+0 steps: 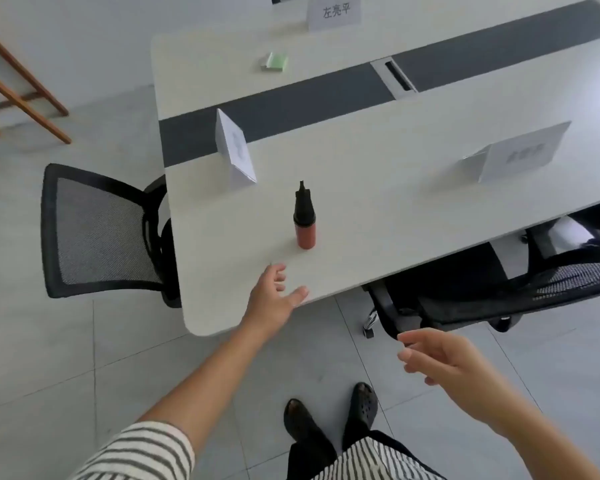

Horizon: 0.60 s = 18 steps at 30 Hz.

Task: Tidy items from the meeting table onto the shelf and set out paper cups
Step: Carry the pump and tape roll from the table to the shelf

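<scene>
A small red bottle (305,223) with a black pointed cap stands upright near the front edge of the white meeting table (413,220). My left hand (274,296) reaches over the table's front edge, fingers apart and empty, a short way below and left of the bottle. My right hand (444,362) hovers over the floor in front of the table, fingers loosely spread, holding nothing. A green pad of sticky notes (274,61) lies at the far side of the table. No paper cups are in view.
Three folded white name cards stand on the table: one close behind the bottle (234,150), one to the right (520,152), one far back (335,12). Black mesh chairs sit at the table's left end (97,230) and under its front right (499,289). A wooden frame (18,91) stands far left.
</scene>
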Available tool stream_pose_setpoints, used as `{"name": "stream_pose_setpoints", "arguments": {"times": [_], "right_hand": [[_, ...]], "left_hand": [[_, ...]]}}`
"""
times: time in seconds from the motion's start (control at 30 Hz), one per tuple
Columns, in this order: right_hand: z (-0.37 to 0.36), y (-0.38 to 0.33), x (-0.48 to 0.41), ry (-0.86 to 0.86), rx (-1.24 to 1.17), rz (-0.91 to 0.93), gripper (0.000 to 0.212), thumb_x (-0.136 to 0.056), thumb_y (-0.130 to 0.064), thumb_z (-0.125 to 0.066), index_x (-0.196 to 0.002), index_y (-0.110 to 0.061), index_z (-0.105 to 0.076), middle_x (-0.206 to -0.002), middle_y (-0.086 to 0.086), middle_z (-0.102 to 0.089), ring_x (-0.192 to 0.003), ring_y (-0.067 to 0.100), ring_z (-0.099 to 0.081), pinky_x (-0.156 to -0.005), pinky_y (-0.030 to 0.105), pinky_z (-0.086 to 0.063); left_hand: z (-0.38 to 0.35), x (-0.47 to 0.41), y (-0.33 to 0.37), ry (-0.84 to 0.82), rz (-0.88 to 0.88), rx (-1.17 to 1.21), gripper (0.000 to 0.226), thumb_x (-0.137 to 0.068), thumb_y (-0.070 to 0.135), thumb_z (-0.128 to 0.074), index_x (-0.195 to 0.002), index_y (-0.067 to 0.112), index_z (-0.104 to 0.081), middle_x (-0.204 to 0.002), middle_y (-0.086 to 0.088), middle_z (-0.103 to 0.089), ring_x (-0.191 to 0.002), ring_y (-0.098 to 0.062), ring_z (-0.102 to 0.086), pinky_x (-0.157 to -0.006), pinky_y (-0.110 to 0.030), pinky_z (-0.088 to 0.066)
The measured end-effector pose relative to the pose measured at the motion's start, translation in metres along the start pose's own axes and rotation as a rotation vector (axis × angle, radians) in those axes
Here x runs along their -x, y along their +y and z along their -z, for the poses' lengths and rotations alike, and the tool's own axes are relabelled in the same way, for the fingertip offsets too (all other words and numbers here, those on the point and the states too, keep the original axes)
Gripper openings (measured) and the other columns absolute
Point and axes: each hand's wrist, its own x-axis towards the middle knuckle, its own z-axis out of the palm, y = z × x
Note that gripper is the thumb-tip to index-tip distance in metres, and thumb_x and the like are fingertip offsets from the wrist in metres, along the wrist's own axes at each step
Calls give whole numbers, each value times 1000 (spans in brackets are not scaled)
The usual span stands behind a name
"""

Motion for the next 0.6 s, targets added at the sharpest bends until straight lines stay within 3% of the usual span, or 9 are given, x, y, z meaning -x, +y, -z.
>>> {"name": "stream_pose_setpoints", "arguments": {"times": [0.13, 0.23, 0.3, 0.37, 0.43, 0.5, 0.6], "right_hand": [[11, 11, -5, 9, -29, -42, 19, -88, -28, -66, -106, -30, -65, -85, -16, -75, -81, 0, -70, -68, 18, -49], [17, 23, -4, 29, -42, -81, 21, -86, -33, -67, -107, -32, -66, -88, -16, -75, -84, 0, -70, -71, 19, -49], [21, 30, -2, 47, -51, -100, 21, -86, -35, -67, -106, -34, -66, -88, -13, -76, -84, 0, -69, -73, 19, -48], [24, 37, 0, 69, -49, -124, 18, -86, -33, -67, -104, -36, -66, -87, -12, -75, -83, -1, -69, -72, 19, -48], [25, 45, 3, 84, -47, -144, 17, -86, -33, -67, -102, -37, -65, -85, -15, -75, -82, -1, -68, -71, 18, -48], [25, 52, 7, 92, -52, -157, 18, -86, -34, -67, -104, -35, -66, -85, -19, -74, -81, -2, -68, -69, 17, -47], [25, 56, 14, 103, -58, -157, 18, -87, -33, -66, -105, -34, -65, -85, -21, -73, -81, -2, -68, -69, 16, -46]], "left_hand": [[-9, -62, 33, 87, -31, -44, 92, -73, 34, -82, -147, 19, -27, -145, -8, -39, -132, -23, -43, -108, -37, -39], [-25, -100, 42, 101, 3, -19, 103, -69, 33, -85, -149, 20, -20, -148, -7, -35, -133, -21, -42, -106, -30, -38], [-35, -117, 47, 118, -9, 47, 91, -71, 25, -84, -145, 15, -30, -133, -4, -49, -110, -6, -59, -83, -11, -46], [-42, -130, 50, 155, -7, 95, 59, -75, 14, -80, -125, 9, -49, -103, -2, -60, -63, 11, -61, -51, -1, -42], [-47, -137, 50, 197, -10, 103, 33, -77, 14, -76, -104, 11, -57, -83, 4, -61, -52, 6, -60, -48, -8, -43], [-48, -138, 52, 211, -32, 108, 26, -78, 16, -76, -96, 14, -57, -76, 11, -59, -56, 4, -59, -53, -12, -43], [-49, -129, 55, 180, -54, 106, 22, -80, 11, -74, -92, 13, -55, -70, 10, -56, -44, 9, -56, -46, -6, -43]]}}
